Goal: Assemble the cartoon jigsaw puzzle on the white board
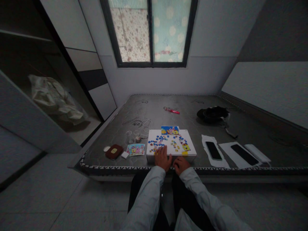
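Note:
A white box [169,153] lies on the mattress in front of me, with loose jigsaw puzzle pieces [159,138] scattered over its top. A joined corner of the puzzle [186,146] sits at the right of the lid. The picture card [170,130] lies at the box's far edge. My left hand [163,158] rests at the near edge of the box, fingers stretched forward by the lower pieces. Beside it, my right hand [181,165] is curled against the box's front side. Its fingertips are tucked in, so anything between them is hidden.
Left of the box are a second picture card [136,149], a brown round case [114,151] and a small white block [125,155]. A phone [213,150] and a dark slab [244,154] lie right on white sheets. A dark cap [212,114] sits farther back.

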Demonstrator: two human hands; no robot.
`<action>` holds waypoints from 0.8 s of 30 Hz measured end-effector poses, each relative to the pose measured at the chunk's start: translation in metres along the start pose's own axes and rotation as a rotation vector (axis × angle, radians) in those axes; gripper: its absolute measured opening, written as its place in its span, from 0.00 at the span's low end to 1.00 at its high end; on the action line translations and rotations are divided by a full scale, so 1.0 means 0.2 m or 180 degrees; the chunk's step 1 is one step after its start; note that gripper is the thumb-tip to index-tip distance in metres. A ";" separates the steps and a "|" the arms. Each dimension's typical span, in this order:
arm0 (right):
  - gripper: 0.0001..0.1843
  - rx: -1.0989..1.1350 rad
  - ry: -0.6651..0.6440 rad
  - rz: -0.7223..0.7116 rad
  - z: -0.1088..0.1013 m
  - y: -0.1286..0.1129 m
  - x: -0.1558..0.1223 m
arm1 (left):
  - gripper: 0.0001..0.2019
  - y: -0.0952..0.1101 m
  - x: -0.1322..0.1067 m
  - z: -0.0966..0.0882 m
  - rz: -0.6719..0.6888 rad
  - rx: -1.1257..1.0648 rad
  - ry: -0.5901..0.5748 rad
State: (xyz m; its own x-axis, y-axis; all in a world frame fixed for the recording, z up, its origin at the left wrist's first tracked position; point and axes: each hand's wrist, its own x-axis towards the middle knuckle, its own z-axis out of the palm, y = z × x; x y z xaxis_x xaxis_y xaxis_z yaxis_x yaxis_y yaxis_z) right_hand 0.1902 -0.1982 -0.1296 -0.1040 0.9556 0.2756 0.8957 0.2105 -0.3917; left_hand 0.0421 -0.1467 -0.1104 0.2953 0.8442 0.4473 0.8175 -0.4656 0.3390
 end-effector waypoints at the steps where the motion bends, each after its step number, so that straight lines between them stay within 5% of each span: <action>1: 0.10 -0.0014 -0.0018 0.0017 0.00 0.00 0.00 | 0.26 0.00 0.00 0.00 0.0007 -0.0018 0.0017; 9: 0.10 -0.0074 -0.0111 0.0131 -0.02 -0.01 0.00 | 0.21 0.00 -0.02 -0.07 0.0091 -0.0405 0.0430; 15: 0.10 -0.0032 -0.0218 0.0252 -0.03 0.00 -0.01 | 0.18 -0.05 -0.06 -0.23 -0.0029 -0.1409 0.0729; 19: 0.09 -0.0138 -0.0203 0.0239 -0.06 -0.03 -0.01 | 0.17 0.02 -0.11 -0.49 -0.0268 -0.2594 0.0778; 24: 0.10 -0.0200 -0.0175 0.0233 -0.08 -0.07 -0.02 | 0.17 0.28 -0.28 -1.07 -0.0285 -0.4706 0.0588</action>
State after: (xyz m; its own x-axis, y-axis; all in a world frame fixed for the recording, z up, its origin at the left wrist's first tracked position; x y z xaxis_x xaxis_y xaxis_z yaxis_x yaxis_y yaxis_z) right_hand 0.1858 -0.2087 -0.1113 -0.0594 0.9782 0.1990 0.9270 0.1280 -0.3526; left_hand -0.0340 -0.2757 0.0601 0.1149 0.8917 0.4379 -0.4320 -0.3520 0.8303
